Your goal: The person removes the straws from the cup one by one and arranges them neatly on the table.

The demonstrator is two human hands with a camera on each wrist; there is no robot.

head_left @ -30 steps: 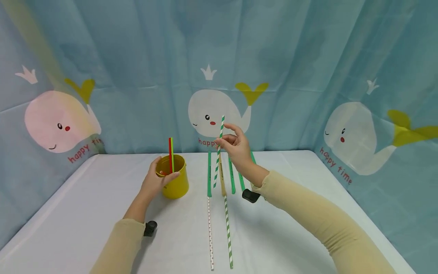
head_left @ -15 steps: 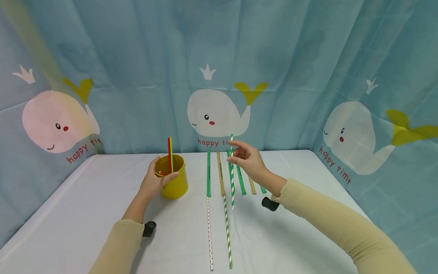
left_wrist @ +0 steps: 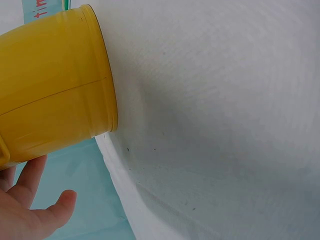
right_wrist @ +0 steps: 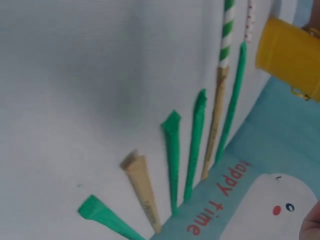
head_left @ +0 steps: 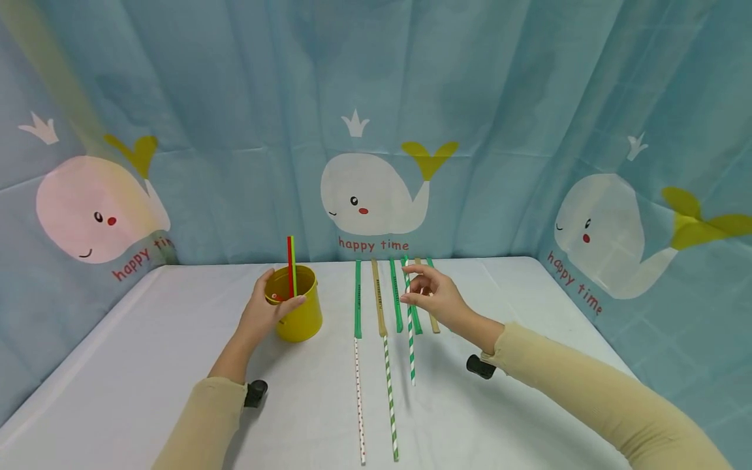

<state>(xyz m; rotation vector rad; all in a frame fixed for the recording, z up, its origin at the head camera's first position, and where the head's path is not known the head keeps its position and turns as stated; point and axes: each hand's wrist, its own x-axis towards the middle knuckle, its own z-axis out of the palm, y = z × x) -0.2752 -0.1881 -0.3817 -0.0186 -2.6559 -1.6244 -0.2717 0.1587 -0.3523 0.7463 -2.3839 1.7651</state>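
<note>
My left hand (head_left: 261, 313) grips a small yellow bucket (head_left: 302, 323) at its rim, thumb along the near side. A red straw (head_left: 290, 267) and a lime-green straw (head_left: 295, 267) stand upright in the bucket. My right hand (head_left: 435, 297) pinches a green-and-white striped paper straw (head_left: 411, 346) near its upper end, held lengthwise over the row of wrapped straws. Below the wrappers on the table lie a white straw with red dots (head_left: 360, 398) and another green-striped straw (head_left: 391, 398). In the right wrist view the held straw is not seen.
Green wrapped straws (head_left: 358, 300) and tan wrapped straws (head_left: 379, 300) lie in a row at the back of the white table (head_left: 499, 418); my right hand partly covers some. A blue curtain (head_left: 499, 98) with whale prints hangs behind and on both sides.
My right hand has moved right and down with the striped straw, which now hangs lower and right of the striped one on the table. The left hand keeps hold of the bucket.
</note>
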